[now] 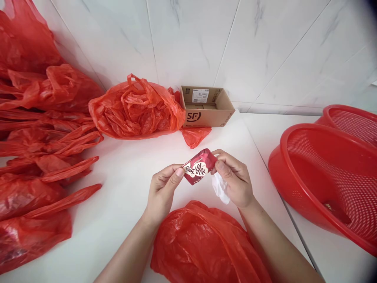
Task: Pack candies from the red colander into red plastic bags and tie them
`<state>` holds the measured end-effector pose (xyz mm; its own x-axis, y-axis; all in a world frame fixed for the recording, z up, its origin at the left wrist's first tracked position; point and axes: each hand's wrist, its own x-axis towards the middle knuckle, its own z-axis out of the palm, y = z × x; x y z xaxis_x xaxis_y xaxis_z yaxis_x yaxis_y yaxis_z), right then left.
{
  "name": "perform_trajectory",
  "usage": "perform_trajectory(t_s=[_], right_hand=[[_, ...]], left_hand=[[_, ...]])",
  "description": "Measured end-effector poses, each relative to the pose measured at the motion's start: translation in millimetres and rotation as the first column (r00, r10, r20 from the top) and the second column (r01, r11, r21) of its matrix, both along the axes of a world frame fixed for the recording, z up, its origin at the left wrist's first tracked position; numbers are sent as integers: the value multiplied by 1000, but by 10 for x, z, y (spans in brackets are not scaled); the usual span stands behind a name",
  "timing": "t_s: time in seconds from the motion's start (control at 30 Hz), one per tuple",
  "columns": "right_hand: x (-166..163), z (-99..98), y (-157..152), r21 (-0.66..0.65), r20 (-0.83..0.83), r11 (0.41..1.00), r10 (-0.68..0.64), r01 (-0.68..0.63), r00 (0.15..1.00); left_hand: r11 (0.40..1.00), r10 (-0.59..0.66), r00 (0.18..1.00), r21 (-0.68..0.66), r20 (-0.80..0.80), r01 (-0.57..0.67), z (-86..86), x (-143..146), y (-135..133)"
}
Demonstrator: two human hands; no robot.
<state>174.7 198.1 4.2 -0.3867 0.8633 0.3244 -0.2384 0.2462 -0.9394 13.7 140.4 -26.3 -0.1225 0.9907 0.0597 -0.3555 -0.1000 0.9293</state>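
A dark red wrapped nougat candy [200,166] with cream and dark lettering is stretched between my two hands above the white table. My left hand [163,188] pinches its left end between thumb and forefinger. At the other end, my right hand [235,180] grips the wrapper's right edge, and a crumpled white tissue [220,188] hangs from under those fingers. Directly below, between my forearms, lies a red plastic bag [203,243]; its contents cannot be made out.
Several tied red bags [35,165] crowd the left side. A bulky red bag [138,110] and an open cardboard box [207,112] stand by the tiled wall. On the right are two red plastic baskets [290,177]; the nearer one holds a dark red packet [337,211].
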Motion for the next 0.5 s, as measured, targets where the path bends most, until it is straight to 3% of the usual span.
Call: perform_trajectory(t_s=[0.23, 0.33, 0.5], right_hand=[[23, -74, -7, -32, 74, 971, 240, -238, 968], [20, -91, -11, -28, 101, 966, 259, -257, 961], [-2, -67, -30, -85, 52, 960, 273, -268, 961]], left_hand=[[998, -41, 997, -53, 69, 44, 28, -6, -7], [994, -49, 992, -91, 114, 59, 49, 2, -1], [992, -109, 982, -47, 153, 118, 66, -3, -1]])
